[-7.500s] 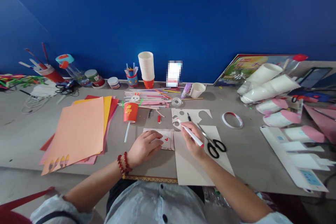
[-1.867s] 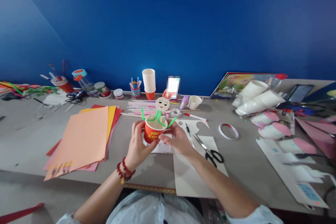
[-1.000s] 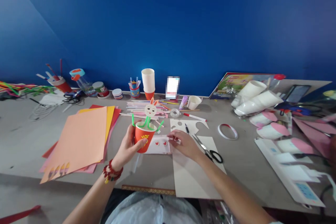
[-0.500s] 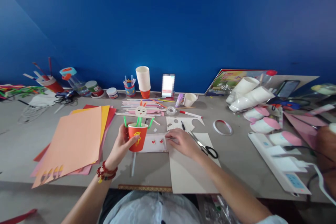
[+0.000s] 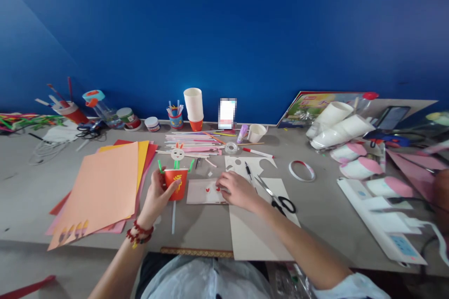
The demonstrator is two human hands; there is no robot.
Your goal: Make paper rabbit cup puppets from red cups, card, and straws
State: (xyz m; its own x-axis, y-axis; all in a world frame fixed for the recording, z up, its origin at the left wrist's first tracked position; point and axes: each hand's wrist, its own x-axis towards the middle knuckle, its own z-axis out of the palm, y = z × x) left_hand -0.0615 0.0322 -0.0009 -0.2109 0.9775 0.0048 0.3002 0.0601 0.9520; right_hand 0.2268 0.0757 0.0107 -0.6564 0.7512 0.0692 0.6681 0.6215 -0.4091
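Observation:
My left hand (image 5: 159,192) is wrapped round a red paper cup (image 5: 170,182) with yellow writing. A white rabbit face (image 5: 177,153) with orange ears rises above the cup's rim, among green pieces that stick up on each side. A pale straw (image 5: 173,217) points down below the cup. My right hand (image 5: 237,190) rests with curled fingers at a small white sheet (image 5: 198,191) bearing two red hearts, its fingertips by the right-hand heart (image 5: 218,188). Whether those fingers pinch anything is too small to see.
Black-handled scissors (image 5: 277,196) and a pen (image 5: 248,171) lie right of my right hand, over white card (image 5: 261,238). Coloured paper sheets (image 5: 101,182) are stacked at the left. Straws (image 5: 189,140) and a tape roll (image 5: 231,148) lie behind. A power strip (image 5: 380,224) is at the right.
My left hand has shifted slightly left with the cup, which now tilts so its opening is hidden. My right fingers have moved left, onto the right-hand heart.

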